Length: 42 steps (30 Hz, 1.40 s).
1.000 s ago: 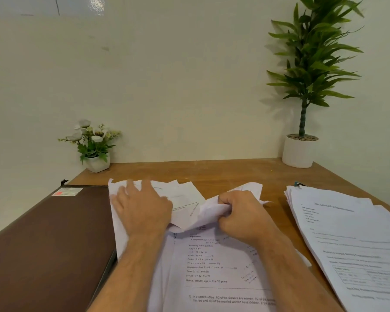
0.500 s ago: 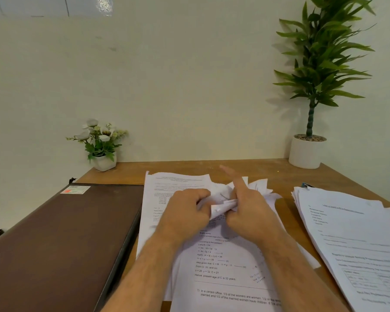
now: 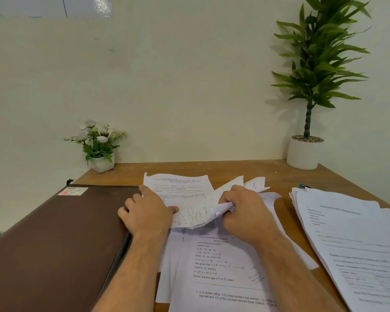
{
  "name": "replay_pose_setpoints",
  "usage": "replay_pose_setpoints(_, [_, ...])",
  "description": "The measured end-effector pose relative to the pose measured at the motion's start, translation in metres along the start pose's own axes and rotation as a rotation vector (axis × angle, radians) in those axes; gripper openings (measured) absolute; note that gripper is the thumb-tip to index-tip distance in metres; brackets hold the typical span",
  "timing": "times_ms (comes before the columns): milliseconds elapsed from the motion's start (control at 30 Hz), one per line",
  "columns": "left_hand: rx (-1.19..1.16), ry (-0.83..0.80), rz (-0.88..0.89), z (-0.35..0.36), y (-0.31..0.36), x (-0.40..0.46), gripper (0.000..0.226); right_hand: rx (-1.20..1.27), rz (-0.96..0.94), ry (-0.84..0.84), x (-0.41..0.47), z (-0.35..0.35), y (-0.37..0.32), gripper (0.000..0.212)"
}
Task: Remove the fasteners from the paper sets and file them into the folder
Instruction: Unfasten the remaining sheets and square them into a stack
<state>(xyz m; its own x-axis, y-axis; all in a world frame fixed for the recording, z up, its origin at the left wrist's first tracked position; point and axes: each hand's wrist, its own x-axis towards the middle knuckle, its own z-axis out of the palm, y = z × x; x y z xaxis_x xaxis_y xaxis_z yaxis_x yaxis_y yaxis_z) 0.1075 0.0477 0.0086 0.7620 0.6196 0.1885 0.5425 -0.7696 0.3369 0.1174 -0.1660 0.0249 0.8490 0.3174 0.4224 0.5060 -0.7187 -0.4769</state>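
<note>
On the wooden table (image 3: 212, 170), the left hand (image 3: 148, 212) presses flat on the paper set (image 3: 214, 262) while the right hand (image 3: 245, 212) clutches crumpled pages (image 3: 203, 212), which could tear at the fastener.

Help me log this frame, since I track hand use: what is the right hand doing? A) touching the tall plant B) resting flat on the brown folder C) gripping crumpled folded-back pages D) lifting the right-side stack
C: the right hand has its fingers curled round the crumpled pages folded back over the middle set.
</note>
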Motion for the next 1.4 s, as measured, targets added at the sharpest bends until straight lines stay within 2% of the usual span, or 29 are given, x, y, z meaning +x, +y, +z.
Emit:
replay_pose_setpoints(100, [-0.073, 0.087, 0.011, -0.005, -0.001, 0.002, 0.097, -0.005, 0.012, -0.006, 0.002, 0.000, 0.000, 0.010])
replay_pose_setpoints(167, [-0.254, 0.106, 0.037, -0.009, 0.001, 0.000, 0.070, 0.011, 0.016, 0.001, 0.003, 0.001, 0.001, 0.011])
replay_pose_setpoints(233, [-0.446, 0.114, 0.082, -0.013, 0.004, -0.003, 0.030, 0.030, 0.025, -0.001, 0.003, 0.002, 0.000, 0.014])
replay_pose_setpoints(267, [-0.492, 0.124, 0.097, -0.014, 0.007, -0.005, 0.025, 0.037, 0.028, -0.002, 0.002, 0.003, -0.001, 0.015])
replay_pose_setpoints(333, [-0.533, 0.191, 0.130, -0.020, 0.011, -0.011, 0.034, 0.040, 0.028, 0.012, 0.003, 0.004, -0.002, 0.021])
replay_pose_setpoints(433, [-0.643, 0.317, 0.209, -0.027, 0.014, -0.016, 0.034, 0.025, 0.060, 0.043, 0.004, 0.006, 0.000, 0.029])
replay_pose_setpoints(533, [-0.661, 0.356, 0.354, -0.023, 0.010, -0.023, 0.035, 0.025, 0.115, 0.048, 0.005, 0.011, 0.001, 0.025])
replay_pose_setpoints(667, [-0.752, 0.516, 0.363, -0.040, 0.010, -0.034, 0.032, -0.006, 0.165, 0.046, 0.010, 0.012, -0.005, 0.024])
replay_pose_setpoints(733, [-0.773, 0.596, 0.373, -0.062, 0.014, -0.034, 0.025, -0.009, 0.175, 0.030, 0.016, 0.010, -0.005, 0.036])
replay_pose_setpoints(833, [-0.800, 0.606, 0.428, -0.095, 0.020, -0.035, 0.027, 0.033, 0.135, -0.024, 0.020, 0.002, -0.004, 0.079])
replay_pose_setpoints(900, [-0.792, 0.631, 0.457, -0.113, 0.023, -0.036, 0.026, 0.108, 0.126, -0.003, 0.025, -0.011, -0.013, 0.096])
replay_pose_setpoints(1200, [-0.889, 0.794, 0.512, -0.215, 0.027, -0.054, 0.024, 0.404, -0.099, 0.325, 0.049, -0.088, -0.096, 0.081])
replay_pose_setpoints(1300, [-1.031, 0.711, 0.514, -0.247, 0.037, -0.067, 0.019, 0.464, -0.190, 0.487, 0.044, -0.119, -0.119, 0.080])
replay_pose_setpoints(1400, [-1.171, 0.416, 0.451, -0.233, 0.042, -0.063, 0.013, 0.476, -0.204, 0.543, 0.042, -0.127, -0.123, 0.078])
